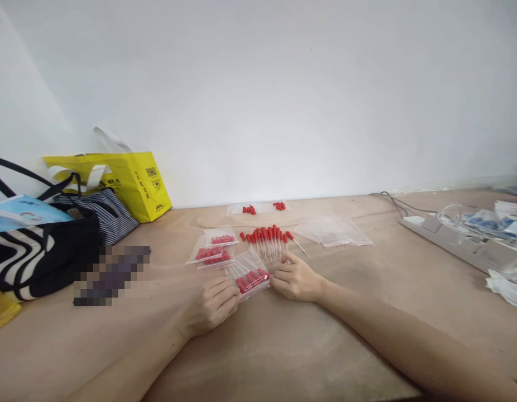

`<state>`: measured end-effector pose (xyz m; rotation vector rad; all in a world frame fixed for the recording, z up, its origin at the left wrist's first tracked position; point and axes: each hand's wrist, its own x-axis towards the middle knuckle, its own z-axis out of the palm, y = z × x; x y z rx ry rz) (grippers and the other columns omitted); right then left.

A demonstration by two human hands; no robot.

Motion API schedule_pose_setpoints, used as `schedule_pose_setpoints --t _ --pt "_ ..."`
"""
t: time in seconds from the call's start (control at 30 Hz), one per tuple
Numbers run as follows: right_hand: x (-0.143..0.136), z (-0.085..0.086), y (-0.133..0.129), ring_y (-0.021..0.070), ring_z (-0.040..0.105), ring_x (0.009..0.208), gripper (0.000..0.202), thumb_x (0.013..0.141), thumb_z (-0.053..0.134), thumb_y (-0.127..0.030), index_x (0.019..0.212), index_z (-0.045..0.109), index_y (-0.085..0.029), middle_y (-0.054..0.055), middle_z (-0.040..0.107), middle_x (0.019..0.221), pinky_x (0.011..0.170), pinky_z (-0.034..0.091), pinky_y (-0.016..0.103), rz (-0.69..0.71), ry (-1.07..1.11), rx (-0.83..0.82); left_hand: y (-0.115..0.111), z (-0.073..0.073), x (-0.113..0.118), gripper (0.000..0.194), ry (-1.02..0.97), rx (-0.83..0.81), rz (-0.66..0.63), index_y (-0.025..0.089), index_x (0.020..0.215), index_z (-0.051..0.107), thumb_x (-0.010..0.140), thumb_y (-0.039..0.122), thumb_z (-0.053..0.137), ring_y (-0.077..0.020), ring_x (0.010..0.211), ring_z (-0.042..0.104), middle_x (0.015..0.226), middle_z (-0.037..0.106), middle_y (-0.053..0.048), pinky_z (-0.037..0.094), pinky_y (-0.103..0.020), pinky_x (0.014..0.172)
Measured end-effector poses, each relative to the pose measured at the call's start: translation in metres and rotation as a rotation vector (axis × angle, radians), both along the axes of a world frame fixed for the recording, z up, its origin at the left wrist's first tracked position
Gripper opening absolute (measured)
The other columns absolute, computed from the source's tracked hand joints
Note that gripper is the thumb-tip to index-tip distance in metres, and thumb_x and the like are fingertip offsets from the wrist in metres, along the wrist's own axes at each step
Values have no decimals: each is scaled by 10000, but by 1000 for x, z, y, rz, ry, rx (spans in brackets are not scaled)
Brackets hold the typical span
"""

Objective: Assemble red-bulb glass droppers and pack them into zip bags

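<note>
A clear plastic bag [250,274] holds several red-capped droppers, caps toward me. My left hand [214,304] is closed on its lower left corner, and my right hand [295,277] pinches its right edge. Just behind the bag, loose red-capped droppers [267,237] lie side by side with their pale tips toward me. Filled bags with red caps showing [214,251] overlap to the left. Flat clear bags [334,230] lie at the right. Farther back, more red caps [279,206] rest on clear plastic near the wall.
A yellow bag [145,190], a striped pouch [110,215] and a black bag [44,251] stand at the left, near a blurred dark item [114,276]. At the right are a white power strip [459,245], cables, packets and crumpled tissue [506,287].
</note>
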<state>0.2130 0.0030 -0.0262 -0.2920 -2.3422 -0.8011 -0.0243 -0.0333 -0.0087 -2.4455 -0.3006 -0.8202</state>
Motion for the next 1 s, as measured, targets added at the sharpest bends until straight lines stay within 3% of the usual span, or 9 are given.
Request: schedule_pose_setpoints --t 0.17,0.43,0.63,1.0 --pt "-3 -1 -1 94 386 572 223 820 443 -109 619 526 -156 -24 489 549 659 276 287 -26 40 44 0 3 4 145 -35 9 -9 154 694 545 781 70 465 -105 541 574 612 625 3 497 -267 589" --pt "-7 -2 -1 90 411 586 240 811 449 -87 589 518 -148 -28 481 541 679 300 286 17 38 99 3 0 14 109 -73 43 -3 149 771 576 763 64 508 -123 642 602 693 652 -16 510 -278 643" --pt "-10 1 -3 92 417 576 183 832 435 -119 704 560 -154 -22 522 569 668 307 294 13 69 104 2 1 14 136 -75 39 1 148 749 572 764 50 480 -132 633 599 685 648 -20 509 -296 646" --pt "-26 5 -6 96 385 552 230 826 425 -105 622 521 -150 -26 480 539 611 289 283 64 71 102 4 -1 28 178 -73 55 82 142 728 578 777 38 442 -139 633 599 680 647 -34 499 -293 629"
